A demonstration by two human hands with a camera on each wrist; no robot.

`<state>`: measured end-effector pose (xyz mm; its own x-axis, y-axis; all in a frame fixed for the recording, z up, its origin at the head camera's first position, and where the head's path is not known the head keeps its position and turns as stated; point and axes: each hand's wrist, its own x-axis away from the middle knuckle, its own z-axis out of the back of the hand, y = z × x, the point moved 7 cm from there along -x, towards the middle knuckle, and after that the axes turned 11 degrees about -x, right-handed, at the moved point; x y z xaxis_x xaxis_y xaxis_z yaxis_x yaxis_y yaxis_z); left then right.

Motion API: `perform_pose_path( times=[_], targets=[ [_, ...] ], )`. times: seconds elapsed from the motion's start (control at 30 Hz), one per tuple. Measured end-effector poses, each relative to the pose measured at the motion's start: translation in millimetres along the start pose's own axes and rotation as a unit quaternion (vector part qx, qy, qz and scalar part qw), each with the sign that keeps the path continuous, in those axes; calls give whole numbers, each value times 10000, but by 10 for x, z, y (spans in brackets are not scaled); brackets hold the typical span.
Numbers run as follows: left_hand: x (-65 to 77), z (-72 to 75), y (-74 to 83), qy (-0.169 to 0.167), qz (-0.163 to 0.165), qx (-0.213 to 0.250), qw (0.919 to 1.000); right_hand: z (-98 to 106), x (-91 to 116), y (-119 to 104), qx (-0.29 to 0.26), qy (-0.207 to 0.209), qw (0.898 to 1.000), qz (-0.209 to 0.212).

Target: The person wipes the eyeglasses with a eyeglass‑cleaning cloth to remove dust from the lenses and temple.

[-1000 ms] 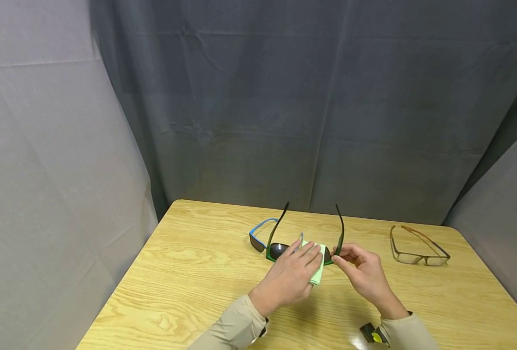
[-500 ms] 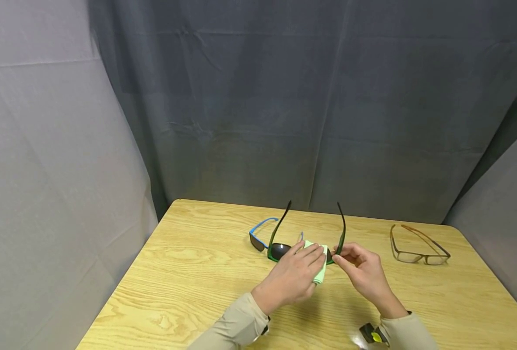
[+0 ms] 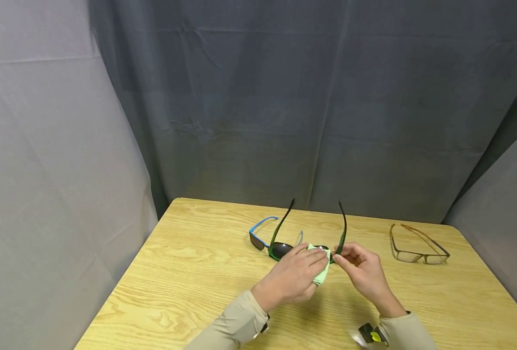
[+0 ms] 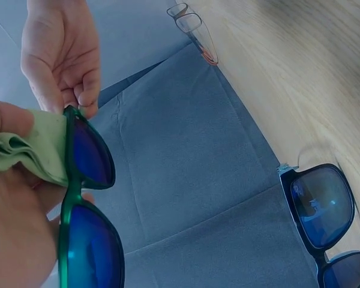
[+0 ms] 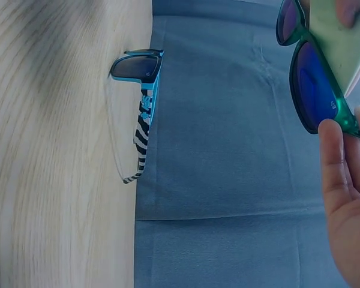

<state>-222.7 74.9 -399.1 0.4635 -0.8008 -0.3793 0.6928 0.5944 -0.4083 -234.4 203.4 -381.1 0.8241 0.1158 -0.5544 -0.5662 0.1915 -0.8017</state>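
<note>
Blue sunglasses (image 3: 256,241) lie on the counter (image 3: 175,272), partly behind the green sunglasses (image 3: 281,250), which are held above it. The left hand (image 3: 291,276) pinches a cloth (image 3: 321,276) against their right lens; the right hand's (image 3: 365,274) grip pinches their right corner. Farther right, well apart, lie clear glasses (image 3: 409,256).

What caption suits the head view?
Left hand holding green cloth against green-framed sunglasses, right hand pinching them; blue-framed sunglasses and eyeglasses rest on table.

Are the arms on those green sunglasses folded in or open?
Open: in the head view, the green sunglasses have both arms extending away from the lenses, spread apart; the right hand pinches one corner.
</note>
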Motion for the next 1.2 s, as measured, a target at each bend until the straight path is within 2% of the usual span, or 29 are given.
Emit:
perform_pose_path(
  times=[0.13, 0.23, 0.33, 0.4, 0.43, 0.53, 0.6, 0.7, 0.77, 0.87, 0.93, 1.0, 1.07, 1.1, 1.2],
  targets=[
    [10, 10, 0, 67, -71, 94, 9999, 10, 2, 29, -11, 43, 10000, -78],
    [32, 34, -4, 8, -87, 421, 9991, 15, 7, 54, 65, 35, 9999, -113],
    [72, 85, -33, -21, -36, 1144, 9934, 19, 13, 70, 190, 9, 9998, -101],
    [102, 129, -65, 102, 14, 1786, 9839, 26, 15, 74, 265, 15, 9996, -96],
    [121, 154, -89, 224, 53, 2153, 9763, 32, 14, 76, 292, 24, 9995, -102],
    [189, 225, -189, 768, 293, 3098, 9472, 51, 10, 80, 357, 65, 9992, -161],
    [247, 275, -300, 1300, 657, 3616, 9209, 61, 7, 87, 388, 71, 9989, -241],
    [364, 373, -512, 2063, 1447, 4222, 8708, 69, 7, 94, 467, 71, 9984, -297],
    [450, 476, -661, 2435, 2079, 4566, 8301, 77, 10, 92, 492, 68, 9983, -300],
    [583, 563, -846, 2644, 3034, 4834, 7774, 93, 16, 80, 528, 84, 9983, -249],
    [664, 554, -934, 2655, 3566, 4895, 7501, 106, 19, 76, 534, 91, 9983, -235],
    [733, 491, -990, 2601, 3970, 4907, 7307, 114, 21, 80, 533, 98, 9983, -221],
    [781, 439, -1024, 2564, 4189, 4940, 7174, 117, 23, 89, 521, 98, 9984, -202],
    [797, 417, -1034, 2562, 4260, 4932, 7138, 119, 25, 92, 521, 100, 9984, -191],
    [851, 308, -1067, 2565, 4372, 4859, 7120, 105, 28, 92, 524, 117, 9984, -166]
  ],
)
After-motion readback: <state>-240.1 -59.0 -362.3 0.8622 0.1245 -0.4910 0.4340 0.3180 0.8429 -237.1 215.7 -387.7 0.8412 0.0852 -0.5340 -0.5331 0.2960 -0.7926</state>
